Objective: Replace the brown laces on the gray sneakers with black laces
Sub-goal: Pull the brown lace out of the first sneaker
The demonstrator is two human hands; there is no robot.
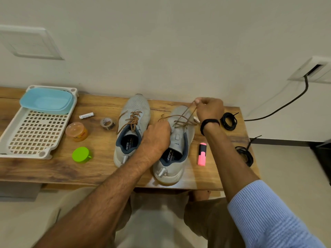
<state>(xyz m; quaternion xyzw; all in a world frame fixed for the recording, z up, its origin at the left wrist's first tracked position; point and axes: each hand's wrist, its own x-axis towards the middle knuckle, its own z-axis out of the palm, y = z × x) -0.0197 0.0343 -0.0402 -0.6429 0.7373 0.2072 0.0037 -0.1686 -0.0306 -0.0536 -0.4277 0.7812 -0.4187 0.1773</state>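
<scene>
Two gray sneakers stand side by side on the wooden table, toes toward the wall. The left sneaker (133, 122) is fully laced in brown. On the right sneaker (176, 149), my left hand (156, 138) presses down on the tongue area. My right hand (209, 109) pinches the brown lace (186, 113) above the toe and holds it taut in a raised loop. A loose end of that lace lies to the left of the toe. One coiled black lace (228, 121) lies right of my right wrist; another black lace (245, 154) hangs over the table's right edge.
A pink highlighter (202, 154) lies just right of the right sneaker. Left of the shoes sit a tape roll (107, 124), a battery (86, 115), an orange jar (76, 131), a green cap (81, 154) and a white tray (34, 133) holding a blue tub (47, 100). A cable (286, 104) runs down the wall.
</scene>
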